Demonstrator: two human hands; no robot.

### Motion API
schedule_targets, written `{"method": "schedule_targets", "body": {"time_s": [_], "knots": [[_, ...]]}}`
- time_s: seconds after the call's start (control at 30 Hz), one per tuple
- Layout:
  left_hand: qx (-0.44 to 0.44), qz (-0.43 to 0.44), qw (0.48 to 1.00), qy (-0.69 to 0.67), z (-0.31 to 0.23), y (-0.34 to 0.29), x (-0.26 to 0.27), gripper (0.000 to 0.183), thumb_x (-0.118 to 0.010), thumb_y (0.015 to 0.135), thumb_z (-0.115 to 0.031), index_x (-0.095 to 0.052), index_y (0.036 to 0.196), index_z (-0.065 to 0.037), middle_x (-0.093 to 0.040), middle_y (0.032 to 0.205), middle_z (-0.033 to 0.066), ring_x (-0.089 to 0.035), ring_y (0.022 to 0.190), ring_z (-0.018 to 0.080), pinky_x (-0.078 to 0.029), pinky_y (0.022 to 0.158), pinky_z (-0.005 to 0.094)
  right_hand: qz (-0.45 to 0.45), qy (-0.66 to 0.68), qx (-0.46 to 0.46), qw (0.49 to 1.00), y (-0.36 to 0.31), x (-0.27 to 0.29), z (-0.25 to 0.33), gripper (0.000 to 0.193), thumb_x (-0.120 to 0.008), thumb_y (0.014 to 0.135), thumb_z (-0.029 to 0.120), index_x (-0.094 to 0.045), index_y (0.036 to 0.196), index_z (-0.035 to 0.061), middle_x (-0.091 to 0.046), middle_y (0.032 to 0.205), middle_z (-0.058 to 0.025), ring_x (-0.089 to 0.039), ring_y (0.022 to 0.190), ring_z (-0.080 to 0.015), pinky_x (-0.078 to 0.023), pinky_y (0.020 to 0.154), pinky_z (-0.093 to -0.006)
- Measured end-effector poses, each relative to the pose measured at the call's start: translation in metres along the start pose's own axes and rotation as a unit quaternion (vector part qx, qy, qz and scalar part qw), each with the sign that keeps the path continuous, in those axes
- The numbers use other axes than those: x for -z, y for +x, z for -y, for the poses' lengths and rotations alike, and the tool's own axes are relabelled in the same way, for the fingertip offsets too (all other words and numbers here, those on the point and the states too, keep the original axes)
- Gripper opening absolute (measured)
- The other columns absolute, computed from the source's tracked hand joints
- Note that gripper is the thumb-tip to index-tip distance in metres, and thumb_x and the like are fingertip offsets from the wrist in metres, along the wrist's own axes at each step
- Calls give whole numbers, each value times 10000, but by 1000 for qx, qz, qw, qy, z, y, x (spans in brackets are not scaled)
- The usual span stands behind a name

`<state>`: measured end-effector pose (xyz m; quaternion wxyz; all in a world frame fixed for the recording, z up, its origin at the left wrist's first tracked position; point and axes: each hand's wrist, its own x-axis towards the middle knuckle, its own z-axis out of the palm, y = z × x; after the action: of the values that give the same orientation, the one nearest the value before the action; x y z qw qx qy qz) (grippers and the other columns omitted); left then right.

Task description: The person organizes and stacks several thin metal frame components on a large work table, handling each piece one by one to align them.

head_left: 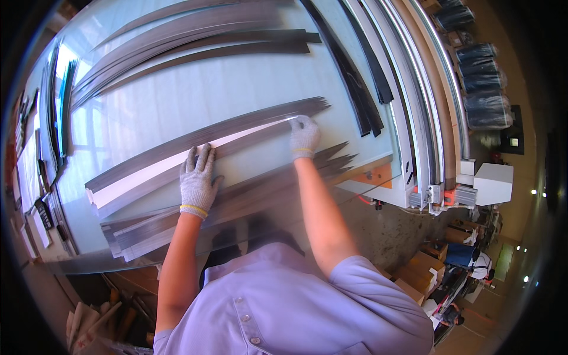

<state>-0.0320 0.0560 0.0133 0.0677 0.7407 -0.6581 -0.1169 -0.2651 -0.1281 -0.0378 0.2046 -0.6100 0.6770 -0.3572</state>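
A long white strip, tapering toward its right end, lies between dark grey bands of a flat strip bundle on the glass-like tabletop. My left hand, in a pale knit glove with grey fingers, rests on the bundle's near edge with its fingers spread. Farther right, my right hand, gloved too, has its fingers curled in a pinch at the narrow end of the white strip. Its fingertips partly hide that end. Closer to my body is another fanned pile of dark strips with jagged ends.
Several dark strips lie along the table's far side. More black strips run beside a long rail machine at the right edge. Narrow strips line the left side. Cardboard boxes stand on the floor at right.
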Motion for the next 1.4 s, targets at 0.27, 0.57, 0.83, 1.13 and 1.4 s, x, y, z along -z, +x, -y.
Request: {"method": "schedule_targets", "body": {"time_s": [0.27,0.57,0.83,1.13,1.4], "knots": [[4,-6,1000,-9,4,0,1,759,-752,798,-258,-431,1472,-121,-394,1539,51,-345,1414,348,-330,1121,500,57,-57,124,989,-37,-20,40,65,-716,780,131,-721,836,97,-671,876,-106,-621,839,-334,-490,761,-443],[-19,-82,992,-92,15,10,1,461,-718,807,-195,-612,1243,-89,-559,1351,77,-484,1273,332,-392,1040,477,-25,161,76,984,-61,-45,64,27,-658,858,58,-678,847,42,-673,893,-111,-620,829,-291,-491,797,-401],[35,-97,984,-143,-3,47,-2,365,-709,825,-191,-653,1174,-99,-627,1167,126,-600,1049,359,-479,919,456,68,105,-7,992,-44,-15,41,64,-594,937,61,-602,985,18,-657,914,-153,-641,863,-288,-507,796,-370],[-29,-62,986,-153,-64,128,-31,241,-715,808,-182,-697,1016,-62,-628,1130,118,-631,976,353,-503,872,458,129,130,23,983,-42,-11,41,106,-565,978,122,-583,1030,32,-654,916,-140,-640,864,-277,-504,809,-387],[146,21,725,-672,16,35,37,148,-592,952,-159,-624,944,-14,-651,862,54,-561,714,112,-469,660,259,103,201,-35,974,-37,-25,31,56,-541,982,81,-573,967,38,-682,893,-87,-678,753,-148,-537,675,-298]]}}
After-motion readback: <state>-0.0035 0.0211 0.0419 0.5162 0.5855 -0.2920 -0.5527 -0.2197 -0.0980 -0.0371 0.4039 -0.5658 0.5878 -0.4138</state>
